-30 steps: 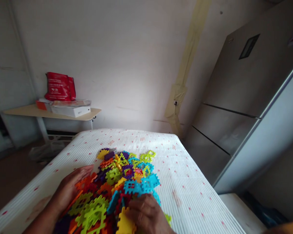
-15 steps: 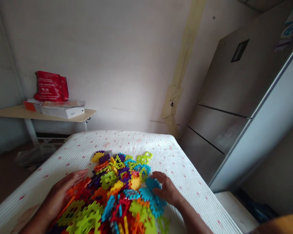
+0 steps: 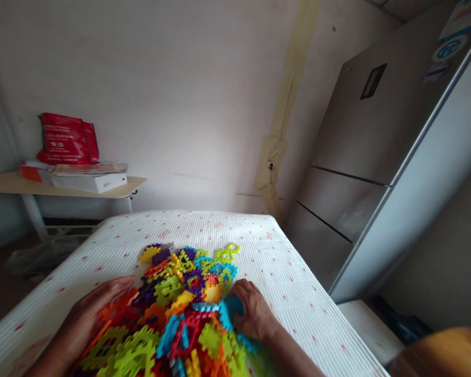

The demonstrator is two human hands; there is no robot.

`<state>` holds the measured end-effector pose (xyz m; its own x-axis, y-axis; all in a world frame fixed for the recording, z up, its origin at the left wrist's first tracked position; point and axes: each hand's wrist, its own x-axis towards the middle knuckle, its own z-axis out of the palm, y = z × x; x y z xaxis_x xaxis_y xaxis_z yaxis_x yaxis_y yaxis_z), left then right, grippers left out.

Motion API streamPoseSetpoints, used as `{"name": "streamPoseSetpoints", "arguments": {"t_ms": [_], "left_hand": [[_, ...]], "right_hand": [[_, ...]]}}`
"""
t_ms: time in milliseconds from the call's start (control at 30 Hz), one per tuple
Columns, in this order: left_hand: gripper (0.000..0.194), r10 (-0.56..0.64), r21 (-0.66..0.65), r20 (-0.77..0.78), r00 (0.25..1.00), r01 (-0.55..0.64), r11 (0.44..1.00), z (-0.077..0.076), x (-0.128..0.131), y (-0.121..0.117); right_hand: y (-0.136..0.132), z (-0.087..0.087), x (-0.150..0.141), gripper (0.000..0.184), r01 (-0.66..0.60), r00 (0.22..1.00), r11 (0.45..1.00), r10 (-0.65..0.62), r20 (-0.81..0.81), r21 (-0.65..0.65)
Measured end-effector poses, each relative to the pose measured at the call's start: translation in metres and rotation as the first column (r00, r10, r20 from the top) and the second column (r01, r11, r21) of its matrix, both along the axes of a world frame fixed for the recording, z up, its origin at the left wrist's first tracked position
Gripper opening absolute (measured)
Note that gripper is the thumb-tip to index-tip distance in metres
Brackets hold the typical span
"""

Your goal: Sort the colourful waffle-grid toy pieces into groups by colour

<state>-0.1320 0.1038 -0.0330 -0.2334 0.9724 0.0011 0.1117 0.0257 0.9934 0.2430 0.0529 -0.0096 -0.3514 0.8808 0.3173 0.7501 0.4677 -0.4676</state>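
Observation:
A heap of colourful interlocking plastic tiles (image 3: pixel 168 290) with toothed edges lies on the cloth in front of me. My right hand (image 3: pixel 253 309) is at the heap's right side, its fingers and thumb curled round a blue toothed tile (image 3: pixel 228 311); the palm hides part of it. Along the left edge of the heap rests my left hand (image 3: pixel 96 306), fingers stretched out and holding nothing, beside red and orange tiles (image 3: pixel 120 309). Closer to me are green window-shaped tiles (image 3: pixel 135 351).
A white ribbed cloth with red dots (image 3: pixel 255 235) covers the table. Behind left, a small desk (image 3: pixel 3 182) carries a red bag (image 3: pixel 65 139) and a white box (image 3: pixel 92 182). A grey refrigerator (image 3: pixel 349 146) stands at right. An orange shape (image 3: pixel 451 353) shows at lower right.
My right hand has closed over a blue tile, moving slightly left in view. My left hand stays beside the heap. The whole view has shifted a little to the right.

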Motion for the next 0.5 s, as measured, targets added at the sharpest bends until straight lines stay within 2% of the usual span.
{"name": "streamPoseSetpoints", "arguments": {"t_ms": [100, 267, 333, 433, 500], "left_hand": [[0.047, -0.081, -0.021, 0.162, 0.983, 0.085, 0.996, -0.008, -0.005, 0.003], [0.051, -0.077, -0.027, 0.196, 0.978, 0.084, 0.996, -0.011, -0.008, 0.004], [0.05, -0.08, -0.026, 0.2, 0.977, 0.087, 0.996, -0.011, -0.007, 0.004], [0.047, -0.092, -0.03, 0.225, 0.97, 0.101, 0.994, -0.013, -0.008, 0.005], [0.047, -0.083, -0.037, 0.245, 0.966, 0.095, 0.995, -0.016, -0.01, 0.007]], "right_hand": [[-0.005, 0.003, -0.002, 0.047, -0.079, 0.964, 0.997, 0.071, -0.255, -0.023], [-0.011, 0.015, -0.005, 0.037, -0.262, 0.78, 0.953, 0.117, -0.614, -0.152], [-0.012, 0.015, -0.005, 0.031, -0.314, 0.702, 0.923, 0.068, -0.709, -0.223], [-0.009, 0.008, -0.003, 0.028, -0.33, 0.574, 0.879, -0.103, -0.812, -0.344], [-0.006, 0.002, -0.002, 0.024, -0.34, 0.5, 0.865, -0.166, -0.85, -0.369]]}}
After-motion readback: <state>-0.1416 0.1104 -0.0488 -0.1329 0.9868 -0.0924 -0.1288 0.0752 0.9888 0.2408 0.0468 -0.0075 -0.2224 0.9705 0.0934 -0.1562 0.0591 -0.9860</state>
